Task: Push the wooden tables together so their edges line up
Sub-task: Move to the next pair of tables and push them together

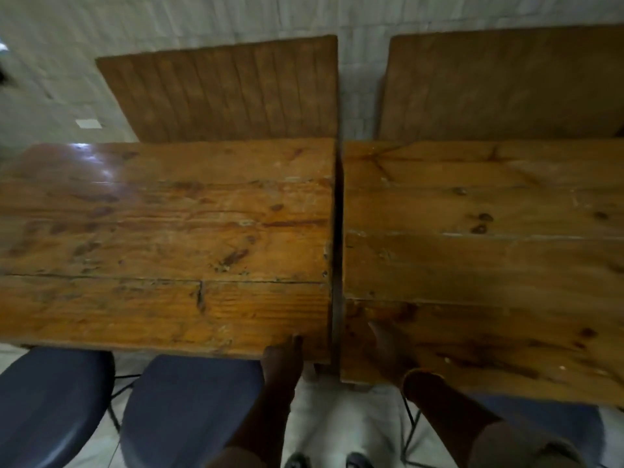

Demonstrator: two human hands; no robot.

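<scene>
Two wooden plank tables stand side by side with a narrow dark gap between them. The left table (162,231) fills the left and centre; the right table (483,258) fills the right. The right table's near edge sits lower in the view than the left table's near edge. My left hand (283,356) grips the near right corner of the left table, thumb on top. My right hand (385,346) rests on the near left corner of the right table; it is blurred and dark, so its grip is unclear.
Two dark blue chair seats (189,400) (47,400) sit under the left table's near edge. Another chair with black wire legs (412,430) is under the right table. Two wooden benches (233,92) (499,86) stand beyond the tables. The floor is pale tile (50,79).
</scene>
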